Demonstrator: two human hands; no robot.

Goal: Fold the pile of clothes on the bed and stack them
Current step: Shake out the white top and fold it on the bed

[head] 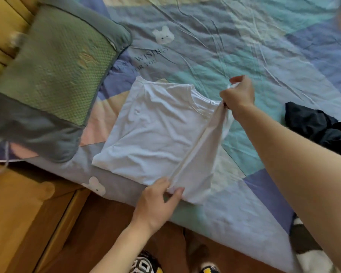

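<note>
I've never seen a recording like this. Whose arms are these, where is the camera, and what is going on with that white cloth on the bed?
There is no machine here: a person wears a wide-angle camera on the head, so you look down along their own two bare arms. This is the only picture.

The surface is a bed covered by a pastel patchwork quilt with little bear prints. A white T-shirt lies flat on it. The left hand pinches the shirt's near bottom edge, and the right hand grips it up by the collar, so its right side is raised between them along a crease, apparently to fold it over.

A green and grey pillow lies at the left. A dark garment waits crumpled at the right, not yet folded. Below the bed edge you see wooden floor and the person's feet.
</note>
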